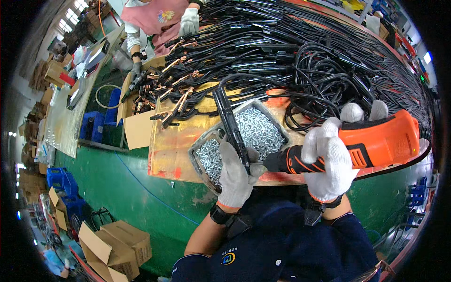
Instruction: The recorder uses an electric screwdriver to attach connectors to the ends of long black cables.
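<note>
My left hand [235,177], in a white work glove, grips the lower end of a black tube-shaped cable handle [226,115]. From the handle's upper end a black cable bends away to the right. My right hand [332,160], also gloved, is wrapped round an orange and black power screwdriver [383,143]. The screwdriver points left, its tip right at the handle's lower end beside my left fingers; whether a screw sits there is hidden. Under my left hand stands a grey divided bin [284,123] holding many small silver screws [259,130].
Rows of black cables [263,42] cover the far bench, with copper-coloured clamp parts [185,101] at their left ends. A tangled cable coil [324,80] lies at right. Across the bench, a person in a pink apron [157,19] works with gloved hands. Open cardboard boxes [122,242] stand lower left.
</note>
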A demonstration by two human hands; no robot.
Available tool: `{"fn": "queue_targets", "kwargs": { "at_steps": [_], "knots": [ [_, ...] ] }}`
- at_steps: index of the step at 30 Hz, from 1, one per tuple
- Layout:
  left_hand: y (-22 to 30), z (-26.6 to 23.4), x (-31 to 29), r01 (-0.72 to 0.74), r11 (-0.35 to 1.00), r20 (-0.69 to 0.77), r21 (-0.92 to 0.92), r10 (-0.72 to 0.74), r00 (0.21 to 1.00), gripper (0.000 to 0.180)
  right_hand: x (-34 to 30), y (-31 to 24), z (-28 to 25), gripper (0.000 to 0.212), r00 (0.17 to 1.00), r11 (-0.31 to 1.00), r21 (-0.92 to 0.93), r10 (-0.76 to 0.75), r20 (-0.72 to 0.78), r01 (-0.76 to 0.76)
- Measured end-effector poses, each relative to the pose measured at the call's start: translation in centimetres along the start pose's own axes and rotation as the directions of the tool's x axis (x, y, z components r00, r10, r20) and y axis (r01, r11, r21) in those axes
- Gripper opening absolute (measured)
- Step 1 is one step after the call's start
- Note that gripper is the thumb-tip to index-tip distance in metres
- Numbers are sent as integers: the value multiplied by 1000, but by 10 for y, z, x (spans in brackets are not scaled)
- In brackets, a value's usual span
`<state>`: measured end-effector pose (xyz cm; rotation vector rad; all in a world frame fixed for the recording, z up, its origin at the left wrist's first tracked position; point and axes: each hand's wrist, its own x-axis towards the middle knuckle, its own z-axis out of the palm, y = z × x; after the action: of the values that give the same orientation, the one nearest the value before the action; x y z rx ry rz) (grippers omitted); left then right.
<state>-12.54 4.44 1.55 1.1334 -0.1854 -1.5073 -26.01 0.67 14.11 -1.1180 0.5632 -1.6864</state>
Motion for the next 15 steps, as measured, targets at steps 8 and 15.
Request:
{"fn": "queue_targets", "kwargs": {
  "at_steps": [8,15],
  "knots": [
    [0,16,0,-76,997,-6,20,76,997,61,3,8,4,75,911,976,-107,136,-388,-191],
    [0,14,3,-23,999,-41,-45,21,999,62,11,12,-7,77,997,964,-256,-74,-14,68]
  ]
}}
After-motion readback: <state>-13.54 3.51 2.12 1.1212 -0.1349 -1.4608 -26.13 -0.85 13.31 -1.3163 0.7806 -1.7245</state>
